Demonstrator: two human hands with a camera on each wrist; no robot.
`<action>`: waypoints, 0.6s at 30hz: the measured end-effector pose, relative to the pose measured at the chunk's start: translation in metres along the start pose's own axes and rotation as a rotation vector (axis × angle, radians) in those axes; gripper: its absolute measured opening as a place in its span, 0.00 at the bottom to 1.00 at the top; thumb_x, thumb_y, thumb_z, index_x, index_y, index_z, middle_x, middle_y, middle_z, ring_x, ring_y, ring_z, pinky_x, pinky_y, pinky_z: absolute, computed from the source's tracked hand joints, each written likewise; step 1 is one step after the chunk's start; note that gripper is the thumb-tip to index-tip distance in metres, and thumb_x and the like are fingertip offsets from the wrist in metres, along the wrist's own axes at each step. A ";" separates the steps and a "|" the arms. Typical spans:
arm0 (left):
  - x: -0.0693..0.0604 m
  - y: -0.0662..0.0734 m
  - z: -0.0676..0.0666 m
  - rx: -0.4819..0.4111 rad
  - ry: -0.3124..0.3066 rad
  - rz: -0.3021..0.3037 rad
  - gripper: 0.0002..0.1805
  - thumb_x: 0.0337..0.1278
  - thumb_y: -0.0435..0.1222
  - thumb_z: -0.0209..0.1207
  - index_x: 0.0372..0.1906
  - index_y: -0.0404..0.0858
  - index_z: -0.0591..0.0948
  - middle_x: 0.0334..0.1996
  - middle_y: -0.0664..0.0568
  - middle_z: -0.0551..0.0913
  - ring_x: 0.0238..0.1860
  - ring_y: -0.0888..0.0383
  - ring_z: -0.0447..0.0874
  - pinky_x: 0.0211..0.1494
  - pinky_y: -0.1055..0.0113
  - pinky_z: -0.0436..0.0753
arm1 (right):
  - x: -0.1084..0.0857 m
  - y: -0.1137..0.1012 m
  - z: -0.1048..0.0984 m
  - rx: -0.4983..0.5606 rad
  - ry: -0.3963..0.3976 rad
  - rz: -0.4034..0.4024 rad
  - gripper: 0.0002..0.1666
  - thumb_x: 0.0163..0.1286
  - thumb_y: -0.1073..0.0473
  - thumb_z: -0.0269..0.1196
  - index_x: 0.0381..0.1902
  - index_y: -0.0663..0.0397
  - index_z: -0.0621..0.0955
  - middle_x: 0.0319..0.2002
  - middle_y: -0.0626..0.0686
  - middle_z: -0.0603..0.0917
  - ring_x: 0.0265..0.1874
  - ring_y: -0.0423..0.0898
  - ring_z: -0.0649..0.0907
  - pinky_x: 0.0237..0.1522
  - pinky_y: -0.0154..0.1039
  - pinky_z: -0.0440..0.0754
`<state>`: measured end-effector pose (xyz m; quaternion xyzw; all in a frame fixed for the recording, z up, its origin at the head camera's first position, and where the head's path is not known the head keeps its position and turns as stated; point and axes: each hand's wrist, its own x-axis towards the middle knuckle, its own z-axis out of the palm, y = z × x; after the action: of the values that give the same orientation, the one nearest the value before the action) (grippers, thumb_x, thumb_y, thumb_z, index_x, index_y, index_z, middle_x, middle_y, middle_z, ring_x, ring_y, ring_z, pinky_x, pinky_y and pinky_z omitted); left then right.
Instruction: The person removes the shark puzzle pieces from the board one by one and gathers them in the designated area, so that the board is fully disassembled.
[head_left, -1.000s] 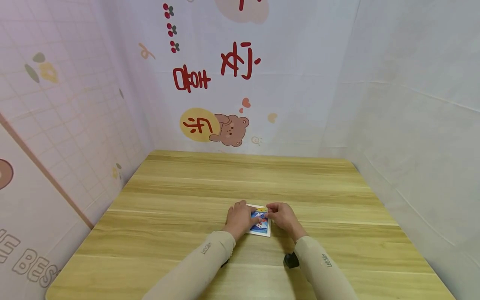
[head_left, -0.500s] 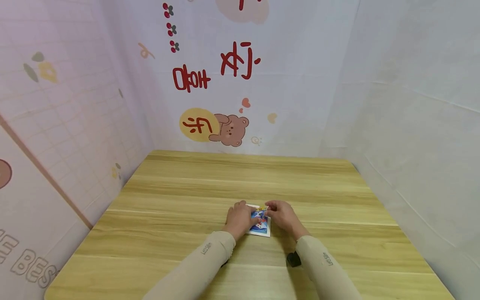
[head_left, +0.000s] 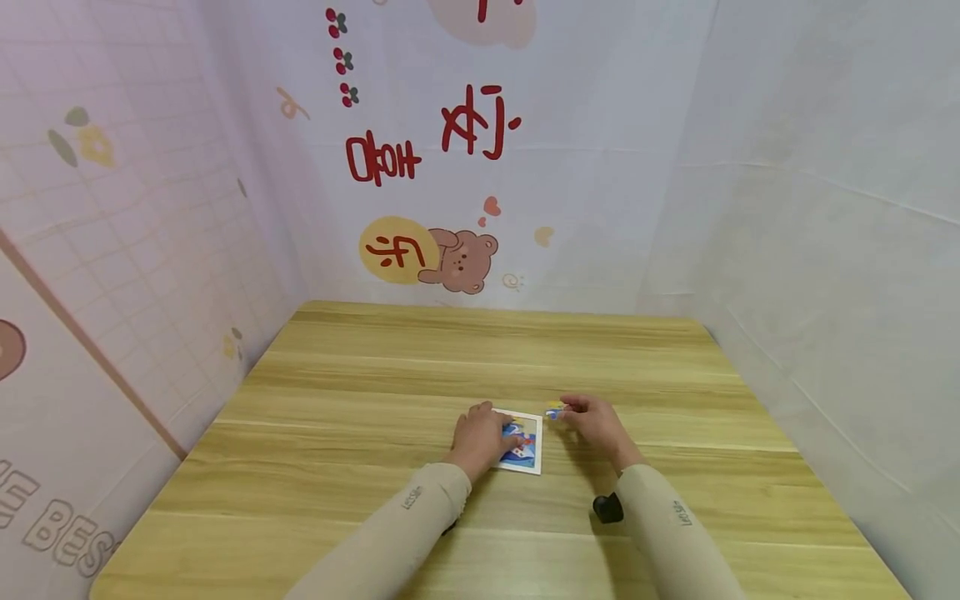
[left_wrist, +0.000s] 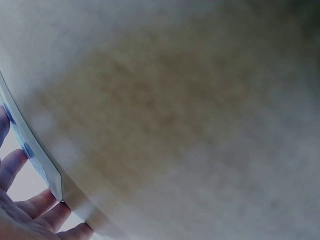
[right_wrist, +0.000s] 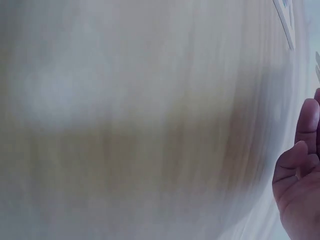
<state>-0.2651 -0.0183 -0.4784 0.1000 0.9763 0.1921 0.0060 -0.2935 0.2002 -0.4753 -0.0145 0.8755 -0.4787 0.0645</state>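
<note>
A small picture board (head_left: 538, 454) with a white rim lies flat near the table's middle, its coloured picture partly covered. My left hand (head_left: 477, 437) rests on its left part, thumb and fingers on the surface. In the left wrist view, fingers of that hand (left_wrist: 35, 215) spread along the board's edge (left_wrist: 42, 155). Just right of the board's far corner, my right hand (head_left: 596, 423) pinches a small blue and yellow piece (head_left: 554, 412). The right wrist view shows part of that hand (right_wrist: 300, 185), its piece out of sight, and the board's rim (right_wrist: 285, 25).
The wooden table (head_left: 337, 417) extends around both hands. A dark object (head_left: 607, 507) is beside the right sleeve. White printed sheets stand behind the table (head_left: 585, 167) and along both sides.
My right hand has moved right, off the board, with the piece between its fingertips; a paler patch shows at the picture's upper right. The left hand has stayed in place.
</note>
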 end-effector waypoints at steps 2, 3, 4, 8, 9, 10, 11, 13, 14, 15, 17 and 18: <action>0.000 0.000 0.001 0.000 0.003 0.005 0.24 0.58 0.53 0.66 0.57 0.49 0.85 0.58 0.44 0.78 0.60 0.44 0.73 0.58 0.48 0.71 | 0.001 0.004 -0.004 0.010 -0.008 0.013 0.23 0.72 0.61 0.61 0.62 0.64 0.77 0.51 0.57 0.81 0.48 0.50 0.78 0.49 0.42 0.75; 0.000 0.000 0.002 0.000 0.007 0.008 0.24 0.58 0.53 0.66 0.57 0.49 0.85 0.58 0.44 0.78 0.60 0.44 0.73 0.59 0.47 0.71 | 0.003 0.006 -0.005 0.016 -0.014 0.017 0.23 0.72 0.61 0.61 0.62 0.64 0.77 0.51 0.57 0.81 0.48 0.50 0.78 0.48 0.42 0.75; 0.001 0.000 0.002 0.001 0.009 0.009 0.24 0.58 0.53 0.66 0.57 0.49 0.85 0.58 0.44 0.78 0.60 0.44 0.73 0.59 0.47 0.71 | 0.004 0.008 -0.007 0.020 -0.024 0.015 0.23 0.72 0.61 0.61 0.62 0.65 0.77 0.52 0.58 0.82 0.47 0.50 0.78 0.48 0.42 0.75; 0.002 -0.001 0.004 0.010 0.006 0.005 0.24 0.58 0.53 0.66 0.57 0.49 0.85 0.58 0.45 0.78 0.61 0.44 0.73 0.61 0.46 0.70 | 0.009 0.013 -0.009 0.018 -0.049 0.007 0.23 0.70 0.62 0.63 0.61 0.66 0.78 0.52 0.58 0.83 0.45 0.49 0.78 0.44 0.39 0.75; 0.002 -0.001 0.005 0.011 0.009 0.005 0.24 0.58 0.53 0.66 0.57 0.49 0.85 0.58 0.45 0.78 0.61 0.44 0.73 0.61 0.46 0.70 | 0.011 0.014 -0.009 0.015 -0.053 0.003 0.23 0.70 0.62 0.64 0.61 0.66 0.78 0.51 0.58 0.83 0.43 0.49 0.78 0.42 0.39 0.75; 0.003 -0.001 0.005 0.012 0.008 0.002 0.24 0.58 0.53 0.66 0.57 0.49 0.85 0.58 0.45 0.78 0.61 0.44 0.73 0.61 0.46 0.70 | 0.012 0.014 -0.009 0.008 -0.057 -0.002 0.23 0.69 0.62 0.64 0.60 0.66 0.78 0.50 0.58 0.84 0.42 0.49 0.78 0.42 0.38 0.75; 0.003 -0.001 0.006 0.013 0.008 0.000 0.24 0.58 0.53 0.66 0.57 0.49 0.85 0.58 0.45 0.78 0.61 0.44 0.73 0.61 0.46 0.70 | 0.013 0.014 -0.009 -0.002 -0.059 -0.003 0.23 0.69 0.62 0.65 0.60 0.65 0.79 0.50 0.57 0.84 0.42 0.48 0.77 0.41 0.38 0.74; 0.003 -0.001 0.006 0.019 0.007 -0.002 0.24 0.58 0.53 0.66 0.56 0.49 0.85 0.57 0.46 0.78 0.60 0.45 0.73 0.60 0.46 0.71 | 0.014 0.014 -0.009 -0.020 -0.066 -0.006 0.23 0.68 0.63 0.65 0.59 0.65 0.79 0.48 0.56 0.83 0.41 0.48 0.76 0.40 0.38 0.74; 0.003 -0.001 0.006 0.019 0.007 -0.001 0.23 0.57 0.53 0.67 0.56 0.49 0.85 0.56 0.46 0.79 0.60 0.45 0.73 0.60 0.46 0.71 | 0.015 0.013 -0.009 -0.028 -0.071 -0.003 0.23 0.68 0.63 0.65 0.59 0.64 0.80 0.47 0.56 0.83 0.41 0.48 0.76 0.40 0.38 0.74; 0.003 -0.001 0.006 0.019 0.008 -0.001 0.23 0.57 0.53 0.67 0.56 0.48 0.85 0.55 0.46 0.79 0.59 0.45 0.74 0.59 0.46 0.71 | 0.016 0.013 -0.009 -0.038 -0.073 -0.001 0.22 0.67 0.63 0.66 0.58 0.64 0.80 0.46 0.56 0.83 0.41 0.48 0.76 0.41 0.38 0.73; 0.003 -0.001 0.006 0.018 0.009 0.001 0.23 0.57 0.53 0.67 0.55 0.48 0.85 0.54 0.46 0.79 0.58 0.45 0.74 0.58 0.47 0.72 | 0.017 0.012 -0.009 -0.058 -0.083 0.004 0.23 0.67 0.63 0.66 0.58 0.63 0.80 0.46 0.55 0.82 0.42 0.48 0.75 0.42 0.39 0.73; 0.003 -0.001 0.006 0.017 0.012 0.002 0.23 0.57 0.53 0.67 0.55 0.48 0.85 0.54 0.46 0.79 0.58 0.45 0.74 0.58 0.47 0.72 | 0.017 0.011 -0.008 -0.063 -0.083 0.008 0.23 0.66 0.63 0.67 0.58 0.62 0.81 0.46 0.55 0.82 0.43 0.49 0.75 0.43 0.39 0.73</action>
<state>-0.2684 -0.0164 -0.4838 0.1001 0.9777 0.1845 -0.0006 -0.3115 0.2117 -0.4820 -0.0326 0.8869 -0.4494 0.1021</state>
